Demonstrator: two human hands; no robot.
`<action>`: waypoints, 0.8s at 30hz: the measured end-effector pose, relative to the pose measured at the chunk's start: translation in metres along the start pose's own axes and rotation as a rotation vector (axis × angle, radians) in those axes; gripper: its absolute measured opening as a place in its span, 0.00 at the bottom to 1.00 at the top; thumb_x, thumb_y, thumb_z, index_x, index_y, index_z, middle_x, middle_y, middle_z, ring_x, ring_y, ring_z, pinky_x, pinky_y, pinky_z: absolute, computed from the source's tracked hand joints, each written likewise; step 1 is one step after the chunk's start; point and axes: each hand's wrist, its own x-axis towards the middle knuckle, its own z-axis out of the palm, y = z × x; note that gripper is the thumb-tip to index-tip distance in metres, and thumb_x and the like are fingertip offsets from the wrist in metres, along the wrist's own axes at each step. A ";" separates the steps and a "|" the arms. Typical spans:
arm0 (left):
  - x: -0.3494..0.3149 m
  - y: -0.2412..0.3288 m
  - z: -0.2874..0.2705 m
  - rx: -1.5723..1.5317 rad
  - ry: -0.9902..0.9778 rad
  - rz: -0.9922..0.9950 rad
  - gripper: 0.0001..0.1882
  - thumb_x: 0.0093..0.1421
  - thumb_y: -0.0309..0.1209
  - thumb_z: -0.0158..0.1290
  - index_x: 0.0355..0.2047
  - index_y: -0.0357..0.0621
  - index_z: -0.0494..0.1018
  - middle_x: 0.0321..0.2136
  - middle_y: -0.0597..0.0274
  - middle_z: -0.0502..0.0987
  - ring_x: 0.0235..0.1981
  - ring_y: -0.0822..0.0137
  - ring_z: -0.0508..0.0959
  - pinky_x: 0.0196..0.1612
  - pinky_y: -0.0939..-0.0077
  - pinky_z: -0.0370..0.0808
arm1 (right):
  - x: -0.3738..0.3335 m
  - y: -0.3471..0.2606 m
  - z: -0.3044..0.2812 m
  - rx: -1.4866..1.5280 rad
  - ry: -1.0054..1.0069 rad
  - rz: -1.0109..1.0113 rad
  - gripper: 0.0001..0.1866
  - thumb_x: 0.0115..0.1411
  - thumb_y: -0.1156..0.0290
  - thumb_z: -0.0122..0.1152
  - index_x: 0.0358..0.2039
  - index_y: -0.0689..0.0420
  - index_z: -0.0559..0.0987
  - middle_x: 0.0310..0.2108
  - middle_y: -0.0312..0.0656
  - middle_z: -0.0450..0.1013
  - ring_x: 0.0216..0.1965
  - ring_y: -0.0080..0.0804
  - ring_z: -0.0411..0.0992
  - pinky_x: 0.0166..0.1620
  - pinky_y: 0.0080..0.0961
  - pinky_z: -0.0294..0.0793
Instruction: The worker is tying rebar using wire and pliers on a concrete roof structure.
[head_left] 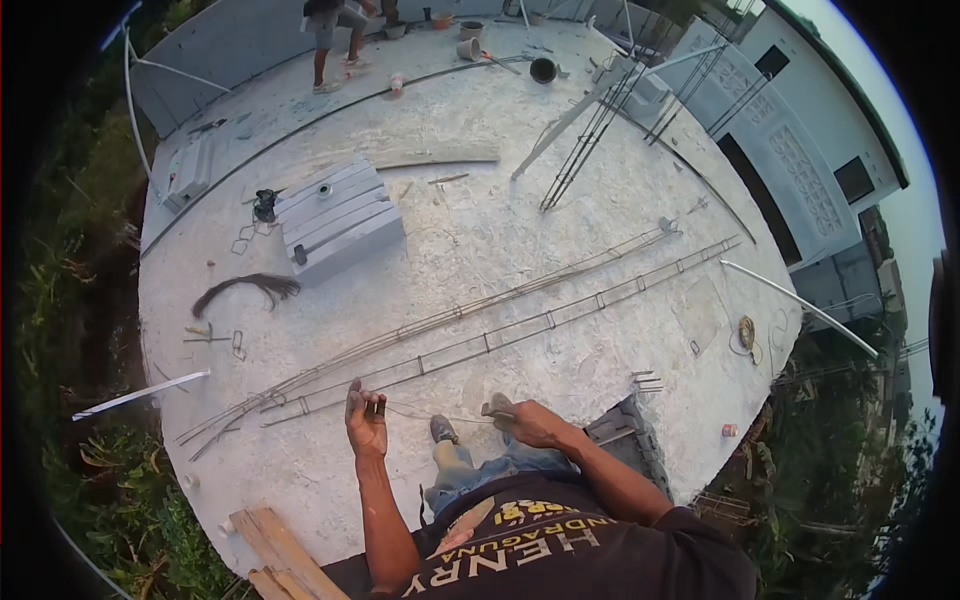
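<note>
Both of my hands are raised above the pale concrete slab, in front of my body. My left hand (367, 425) is palm up with its fingers curled in. My right hand (527, 422) is closed, knuckles up, and its fingertips are hard to make out. A thin wire (440, 416) runs between the two hands, with an end at each. Just beyond them lies a long rebar cage (487, 343) with small square stirrups along it. Behind it is a second bundle of long steel bars (460, 312).
Stacked pale blocks (340, 225) stand beyond the bars, near a bunch of dark tie wire (245, 288). Upright rebar (590, 140) rises at the back right. Wooden boards (285, 550) lie lower left. A block-edged opening (640, 440) is at my right. Another person (335, 40) stands far back.
</note>
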 end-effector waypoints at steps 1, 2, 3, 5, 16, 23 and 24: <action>0.010 0.000 0.007 -0.012 -0.003 -0.033 0.18 0.64 0.32 0.54 0.52 0.42 0.68 0.29 0.69 0.72 0.32 0.73 0.72 0.45 0.71 0.74 | -0.005 -0.002 0.001 -0.013 0.010 0.023 0.13 0.61 0.66 0.57 0.42 0.60 0.79 0.28 0.58 0.75 0.34 0.56 0.74 0.39 0.46 0.70; 0.018 0.003 0.015 0.010 -0.033 -0.030 0.15 0.64 0.31 0.54 0.50 0.41 0.69 0.28 0.69 0.72 0.31 0.73 0.72 0.43 0.72 0.74 | -0.009 -0.003 0.002 0.027 0.034 0.048 0.14 0.62 0.64 0.57 0.42 0.60 0.79 0.26 0.57 0.74 0.31 0.55 0.74 0.38 0.44 0.70; 0.032 0.002 0.022 -0.066 -0.099 -0.047 0.13 0.64 0.29 0.53 0.48 0.40 0.70 0.28 0.67 0.73 0.28 0.72 0.71 0.40 0.73 0.74 | -0.014 0.000 0.002 0.060 0.054 0.061 0.14 0.62 0.63 0.56 0.42 0.60 0.79 0.24 0.56 0.74 0.29 0.53 0.73 0.37 0.43 0.70; 0.062 -0.002 0.036 -0.127 -0.127 -0.115 0.10 0.64 0.26 0.52 0.45 0.39 0.72 0.28 0.63 0.74 0.25 0.71 0.71 0.36 0.75 0.74 | -0.035 0.007 0.004 0.191 0.189 0.107 0.15 0.63 0.62 0.56 0.41 0.62 0.78 0.22 0.54 0.72 0.26 0.48 0.71 0.35 0.41 0.69; 0.207 -0.030 0.106 -0.033 -0.144 -0.273 0.05 0.66 0.27 0.49 0.36 0.37 0.70 0.23 0.60 0.71 0.14 0.72 0.58 0.16 0.79 0.56 | -0.136 0.012 -0.007 0.576 0.461 0.256 0.21 0.64 0.57 0.56 0.33 0.67 0.75 0.19 0.40 0.65 0.25 0.27 0.60 0.31 0.34 0.62; 0.240 -0.065 0.182 0.000 -0.092 -0.239 0.06 0.67 0.28 0.48 0.36 0.38 0.69 0.21 0.64 0.66 0.13 0.73 0.52 0.15 0.80 0.52 | -0.154 0.002 -0.041 0.680 0.524 0.068 0.23 0.65 0.53 0.56 0.41 0.65 0.77 0.22 0.43 0.69 0.27 0.30 0.63 0.34 0.34 0.63; 0.243 -0.065 0.188 -0.001 -0.090 -0.204 0.05 0.67 0.27 0.47 0.37 0.38 0.69 0.20 0.65 0.64 0.13 0.74 0.51 0.14 0.80 0.51 | -0.158 -0.002 -0.052 0.643 0.505 0.044 0.19 0.65 0.57 0.56 0.39 0.64 0.76 0.24 0.47 0.71 0.27 0.35 0.67 0.34 0.35 0.65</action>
